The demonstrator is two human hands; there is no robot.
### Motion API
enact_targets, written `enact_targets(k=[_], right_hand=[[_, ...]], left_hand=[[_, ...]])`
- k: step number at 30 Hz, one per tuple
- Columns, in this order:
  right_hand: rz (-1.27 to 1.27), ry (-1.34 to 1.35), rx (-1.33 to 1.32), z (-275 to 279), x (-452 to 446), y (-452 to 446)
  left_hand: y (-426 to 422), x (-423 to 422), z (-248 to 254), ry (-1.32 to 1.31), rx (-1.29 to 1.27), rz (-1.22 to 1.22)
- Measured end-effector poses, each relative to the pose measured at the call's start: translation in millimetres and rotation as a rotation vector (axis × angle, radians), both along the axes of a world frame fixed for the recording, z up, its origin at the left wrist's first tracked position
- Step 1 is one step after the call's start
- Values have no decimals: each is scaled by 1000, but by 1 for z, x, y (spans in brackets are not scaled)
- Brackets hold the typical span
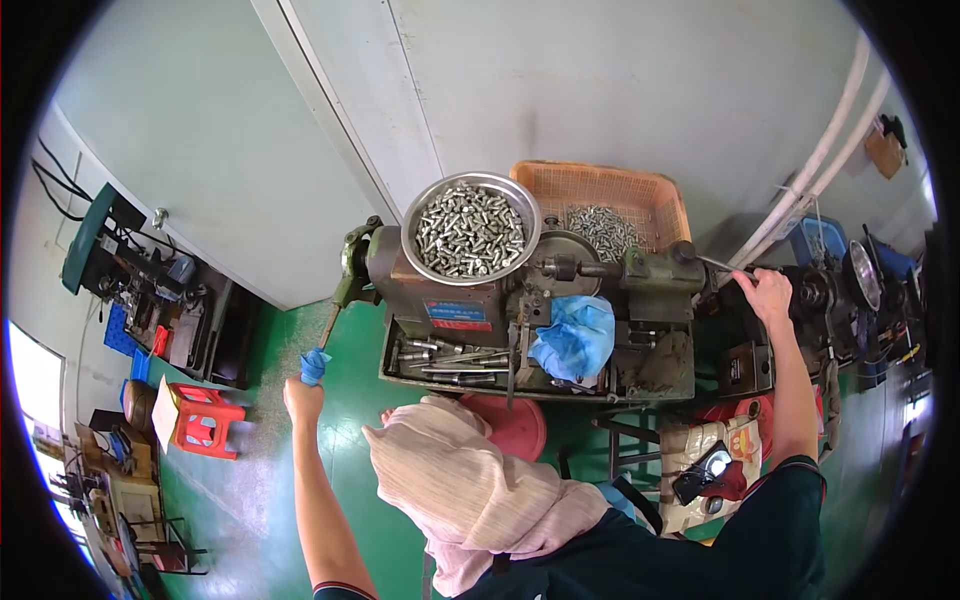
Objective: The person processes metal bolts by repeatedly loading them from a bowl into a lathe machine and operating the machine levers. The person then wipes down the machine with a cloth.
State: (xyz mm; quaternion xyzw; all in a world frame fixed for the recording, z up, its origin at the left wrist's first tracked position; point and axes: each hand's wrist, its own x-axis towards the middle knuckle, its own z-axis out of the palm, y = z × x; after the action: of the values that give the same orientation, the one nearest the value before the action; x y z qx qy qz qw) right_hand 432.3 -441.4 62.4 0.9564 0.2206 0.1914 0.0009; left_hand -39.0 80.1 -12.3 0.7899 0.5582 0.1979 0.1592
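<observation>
A small green bench lathe (640, 283) stands in front of me. My left hand (303, 400) is closed around the lower end of a lever (329, 325), just below a blue cloth wrapping (314, 366). That lever comes off the lathe's left end. At the opposite end, my right hand (766, 296) grips a metal handle (716, 264), the thumb lying along it. Blue cloth (575, 338) covers part of the lathe's middle. On top sits a steel bowl (409, 243) heaped with small metal parts (470, 228).
Behind the lathe, an orange plastic basket (595, 176) contains more metal parts. Metal rods (465, 365) lie in the lathe's tray. A red stool (205, 418) stands left, another machine (820, 290) right. Beige cloth (450, 480) fills the lower middle of the view.
</observation>
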Motion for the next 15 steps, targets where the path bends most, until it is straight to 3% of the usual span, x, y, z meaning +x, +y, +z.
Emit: enact_targets(k=[15], right_hand=[[-92,8,-34,1,-13,5]], left_hand=[[0,2,0,-14,18,-7]])
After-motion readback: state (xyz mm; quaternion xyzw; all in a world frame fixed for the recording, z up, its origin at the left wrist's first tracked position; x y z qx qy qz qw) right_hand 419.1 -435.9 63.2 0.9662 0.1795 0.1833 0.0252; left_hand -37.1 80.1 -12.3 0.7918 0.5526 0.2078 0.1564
